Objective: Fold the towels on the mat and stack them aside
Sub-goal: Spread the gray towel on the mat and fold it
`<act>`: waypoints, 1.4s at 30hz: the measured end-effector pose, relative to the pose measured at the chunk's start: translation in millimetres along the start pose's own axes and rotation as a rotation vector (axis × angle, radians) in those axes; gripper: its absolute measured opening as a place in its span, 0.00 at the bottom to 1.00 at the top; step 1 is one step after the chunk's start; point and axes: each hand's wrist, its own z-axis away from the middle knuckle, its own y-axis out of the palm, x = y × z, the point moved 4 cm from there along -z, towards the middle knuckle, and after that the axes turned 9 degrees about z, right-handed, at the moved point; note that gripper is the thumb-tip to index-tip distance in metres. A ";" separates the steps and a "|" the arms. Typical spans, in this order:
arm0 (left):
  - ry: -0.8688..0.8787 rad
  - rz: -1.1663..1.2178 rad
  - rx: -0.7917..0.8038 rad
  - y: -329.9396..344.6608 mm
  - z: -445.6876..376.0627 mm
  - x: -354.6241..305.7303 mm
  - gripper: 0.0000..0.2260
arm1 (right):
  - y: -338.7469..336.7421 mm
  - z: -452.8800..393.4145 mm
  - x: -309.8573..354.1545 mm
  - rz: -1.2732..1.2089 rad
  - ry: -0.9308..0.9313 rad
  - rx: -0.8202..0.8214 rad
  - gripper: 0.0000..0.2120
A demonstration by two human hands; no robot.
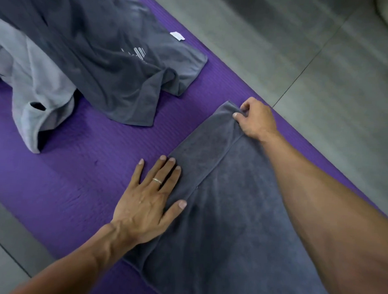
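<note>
Pressing left hand (147, 202) flat, fingers straight, anchoring dark towel (226, 214) edge; pinching far corner with right hand (254, 121), squaring fold.

an indoor room, likely a home: large grey floor tiles (313, 52) with thin grout lines, a purple exercise mat (77, 175) spread on them, loose towels (92, 66) heaped on it.

A wide band of bare purple mat (82, 165) is left open across the middle left of the frame. The upper left is blocked by a heap of dark grey towel (108, 62) and light grey towel (43, 102). Bare floor tiles (323, 63) are seen at upper right.
</note>
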 end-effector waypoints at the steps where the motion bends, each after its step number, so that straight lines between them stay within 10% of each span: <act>1: 0.003 -0.024 0.019 1.8 0.5 0.6 0.35 | -0.6 6.7 2.8 0.060 -0.008 -0.083 0.14; 4: 0.022 -0.060 0.050 3.6 1.5 1.8 0.36 | -1.6 57.5 28.1 0.060 -0.230 -0.402 0.20; 8: 0.044 -0.087 0.055 2.9 1.4 0.1 0.39 | 54.5 128.5 51.0 0.320 -0.946 0.024 0.30; 15: 0.047 -0.120 0.069 3.5 0.5 -2.8 0.42 | 28.4 7.9 9.7 0.485 -0.377 0.076 0.31; 22: 0.170 -0.030 0.033 11.6 -2.0 -32.9 0.39 | 55.8 128.6 46.3 0.346 -0.817 0.002 0.28; 28: 0.151 -0.093 0.103 19.1 2.7 -32.1 0.44 | 33.5 55.7 -12.3 0.385 -0.288 0.113 0.30; 36: 0.407 -0.144 0.120 18.2 -31.1 -94.9 0.34 | 1.0 158.6 -67.8 0.192 -0.236 -0.036 0.27; 42: 0.465 -0.208 0.303 50.4 -80.1 -178.8 0.43 | 18.4 207.6 -193.1 0.313 -0.101 0.146 0.29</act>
